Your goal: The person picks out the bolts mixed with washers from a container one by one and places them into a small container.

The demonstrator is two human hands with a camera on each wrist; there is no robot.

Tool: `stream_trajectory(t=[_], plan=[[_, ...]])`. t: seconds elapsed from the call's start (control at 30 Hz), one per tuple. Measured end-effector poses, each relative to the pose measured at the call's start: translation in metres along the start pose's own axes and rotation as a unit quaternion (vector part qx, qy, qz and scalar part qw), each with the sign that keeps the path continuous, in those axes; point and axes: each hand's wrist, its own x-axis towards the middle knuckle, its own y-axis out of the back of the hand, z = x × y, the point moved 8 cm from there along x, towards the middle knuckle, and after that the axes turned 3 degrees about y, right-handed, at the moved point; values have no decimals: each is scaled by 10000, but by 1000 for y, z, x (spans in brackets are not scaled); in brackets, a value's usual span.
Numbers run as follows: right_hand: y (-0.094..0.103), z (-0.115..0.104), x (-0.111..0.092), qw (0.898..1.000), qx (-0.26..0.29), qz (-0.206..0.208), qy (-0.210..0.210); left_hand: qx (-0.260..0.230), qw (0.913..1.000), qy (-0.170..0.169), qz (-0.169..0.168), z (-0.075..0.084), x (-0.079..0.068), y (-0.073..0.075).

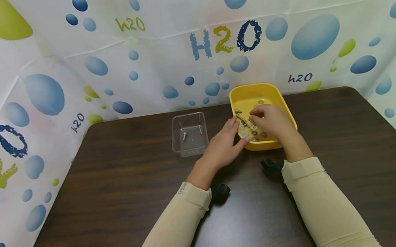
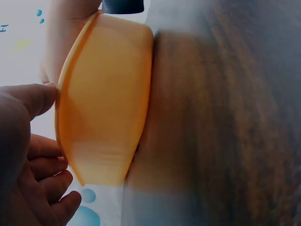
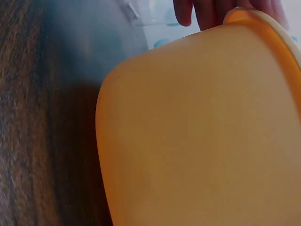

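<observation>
A yellow plastic bin (image 1: pixel 264 145) stands on the table near the back, with several metal bolts (image 1: pixel 242 121) and round washers (image 1: pixel 244 134) inside. My left hand (image 1: pixel 222 143) rests at its left side. In the left wrist view the thumb (image 2: pixel 44 96) touches the bin's rim, and the other fingers are spread loosely along it. Reaching in over the right side, my right hand (image 1: pixel 274 121) has its fingers bent down among the hardware; I cannot tell whether a piece is pinched there. The bin's outer wall (image 3: pixel 197 132) covers that hand's fingertips in the right wrist view.
Left of the bin sits a clear plastic box (image 1: pixel 191 152) holding a bolt (image 1: pixel 185 136) and another thin metal piece (image 1: pixel 200 129). A white sheet (image 1: pixel 177 73) printed with blue drops hangs behind the dark wooden table (image 1: pixel 118 197). Black wrist devices (image 1: pixel 220 191) protrude beneath the forearms.
</observation>
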Motion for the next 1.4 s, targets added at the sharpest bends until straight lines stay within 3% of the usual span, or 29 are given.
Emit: stream_trajectory(t=[0.3, 0.57, 0.9, 1.4], plan=[[-13, 6, -1, 9951, 126, -895, -387, 43, 10000, -55, 40, 2, -1, -3], [-20, 4, -1, 9918, -397, -1205, -133, 35, 10000, -12, 19, 2, -1, -4], [-23, 1, 0, 9918, -344, -1227, 111, 20, 10000, -11, 66, 2, 0, -4], [-25, 1, 3, 9896, -670, -1268, -79, 21, 10000, -24, 80, -1, 0, -3]])
